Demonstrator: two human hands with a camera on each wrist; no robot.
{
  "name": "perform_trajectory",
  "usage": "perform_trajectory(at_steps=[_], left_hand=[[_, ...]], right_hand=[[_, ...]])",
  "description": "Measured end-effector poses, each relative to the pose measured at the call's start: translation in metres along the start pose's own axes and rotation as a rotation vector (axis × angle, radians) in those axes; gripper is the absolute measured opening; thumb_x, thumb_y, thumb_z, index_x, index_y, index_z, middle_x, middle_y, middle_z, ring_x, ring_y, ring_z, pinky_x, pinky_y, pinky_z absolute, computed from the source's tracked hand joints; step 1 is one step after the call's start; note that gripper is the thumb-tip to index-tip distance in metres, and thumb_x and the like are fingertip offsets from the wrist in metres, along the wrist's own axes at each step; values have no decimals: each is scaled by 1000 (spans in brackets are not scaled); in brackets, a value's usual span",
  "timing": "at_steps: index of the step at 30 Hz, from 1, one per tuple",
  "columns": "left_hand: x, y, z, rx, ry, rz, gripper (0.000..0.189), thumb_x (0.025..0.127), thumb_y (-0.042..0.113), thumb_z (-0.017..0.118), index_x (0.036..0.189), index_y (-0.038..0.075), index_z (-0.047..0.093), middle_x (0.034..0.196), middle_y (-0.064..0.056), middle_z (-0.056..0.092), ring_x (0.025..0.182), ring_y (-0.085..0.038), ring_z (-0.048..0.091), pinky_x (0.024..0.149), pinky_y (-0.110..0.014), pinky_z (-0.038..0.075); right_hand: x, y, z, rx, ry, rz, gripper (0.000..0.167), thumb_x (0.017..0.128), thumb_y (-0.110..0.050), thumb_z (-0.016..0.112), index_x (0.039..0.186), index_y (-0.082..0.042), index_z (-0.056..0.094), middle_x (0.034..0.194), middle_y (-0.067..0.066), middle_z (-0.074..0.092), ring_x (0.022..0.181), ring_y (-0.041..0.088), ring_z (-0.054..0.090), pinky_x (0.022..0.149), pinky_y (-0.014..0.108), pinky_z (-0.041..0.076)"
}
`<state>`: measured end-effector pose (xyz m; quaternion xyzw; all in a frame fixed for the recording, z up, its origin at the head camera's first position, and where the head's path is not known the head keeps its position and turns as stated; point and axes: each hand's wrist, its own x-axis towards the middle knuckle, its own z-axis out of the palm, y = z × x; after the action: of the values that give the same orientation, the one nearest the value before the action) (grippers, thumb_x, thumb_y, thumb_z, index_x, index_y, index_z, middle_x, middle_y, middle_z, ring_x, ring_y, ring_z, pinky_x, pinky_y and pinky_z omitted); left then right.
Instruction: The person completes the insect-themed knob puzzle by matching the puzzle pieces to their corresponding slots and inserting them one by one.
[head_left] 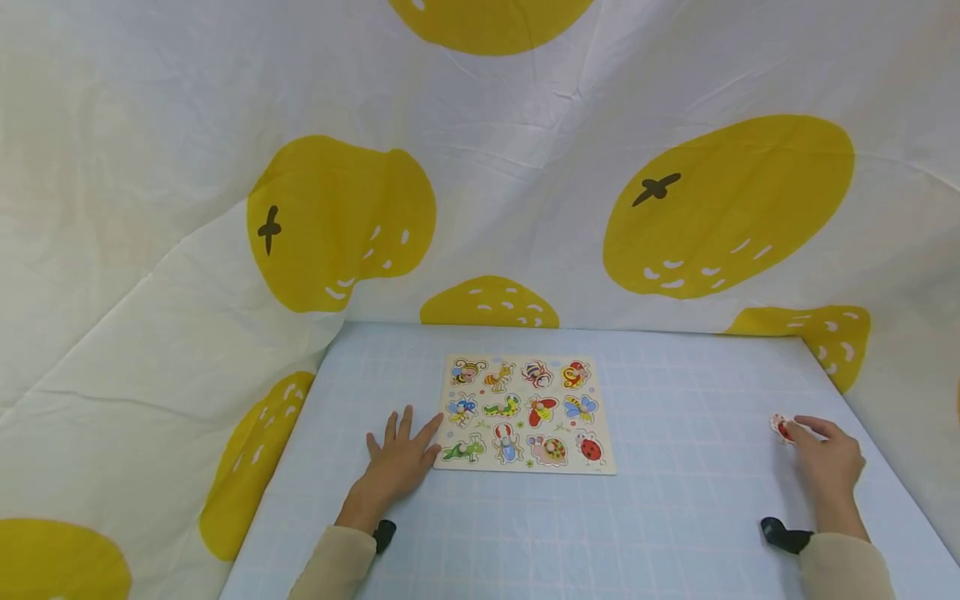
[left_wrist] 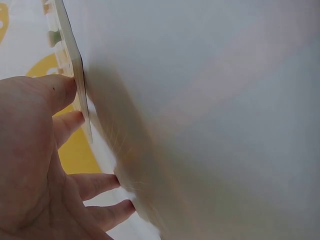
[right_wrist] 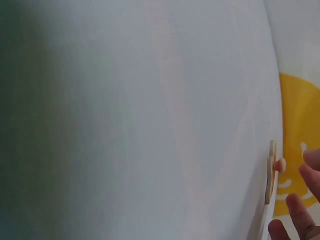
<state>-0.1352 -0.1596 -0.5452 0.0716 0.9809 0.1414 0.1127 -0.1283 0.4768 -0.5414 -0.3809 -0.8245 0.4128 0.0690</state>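
Observation:
A wooden insect puzzle board (head_left: 606, 458) lies flat in the middle of the table in the head view. Against its left edge rests my left hand (head_left: 401, 458), fingers spread; the left wrist view shows the thumb and one finger at the side of the board (left_wrist: 76, 65). Far to the right lies a small red and white knobbed puzzle piece (head_left: 780, 425). My right hand (head_left: 831, 462) is just beside it, fingers loosely bent. In the right wrist view a gap shows between the fingertips (right_wrist: 295, 205) and the piece's knob (right_wrist: 281, 165).
A pale blue checked cloth (head_left: 525, 533) covers the table. Behind it and along both sides hangs a white curtain (head_left: 510, 200) with large yellow fruit shapes. Several knobbed insect pieces, among them a green grasshopper (head_left: 465, 450), sit on the board.

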Motion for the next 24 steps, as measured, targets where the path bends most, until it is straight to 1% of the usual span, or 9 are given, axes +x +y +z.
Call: perform_trajectory(at_steps=[5, 9, 17, 24], left_hand=[[0, 0, -1, -1, -3, -2, 55, 104, 42, 52, 156, 31, 37, 163, -25, 14, 147, -51, 6, 103, -82, 4], [0, 0, -1, 2, -4, -3, 55, 104, 42, 52, 156, 31, 37, 163, -25, 14, 147, -51, 6, 103, -82, 5], [0, 0, 0, 0, -3, -3, 55, 104, 42, 52, 156, 31, 37, 163, -25, 15, 147, -51, 6, 103, -82, 4], [1, 0, 1, 5, 5, 0, 55, 103, 42, 52, 156, 31, 38, 162, -25, 15, 147, -51, 7, 103, -82, 5]], right_hand=[[5, 1, 2, -60, -23, 37, 60, 100, -42, 52, 141, 3, 50, 147, 30, 37, 137, 52, 20, 100, 67, 22], [8, 1, 3, -110, -37, 29, 58, 100, -40, 52, 137, 4, 52, 142, 31, 39, 133, 53, 21, 93, 66, 23], [11, 5, 4, -190, -35, -42, 51, 100, -35, 53, 132, 6, 54, 135, 34, 43, 124, 56, 26, 88, 66, 25], [17, 8, 7, -223, -21, -39, 48, 101, -33, 52, 130, 6, 56, 129, 36, 44, 123, 57, 27, 88, 67, 25]])
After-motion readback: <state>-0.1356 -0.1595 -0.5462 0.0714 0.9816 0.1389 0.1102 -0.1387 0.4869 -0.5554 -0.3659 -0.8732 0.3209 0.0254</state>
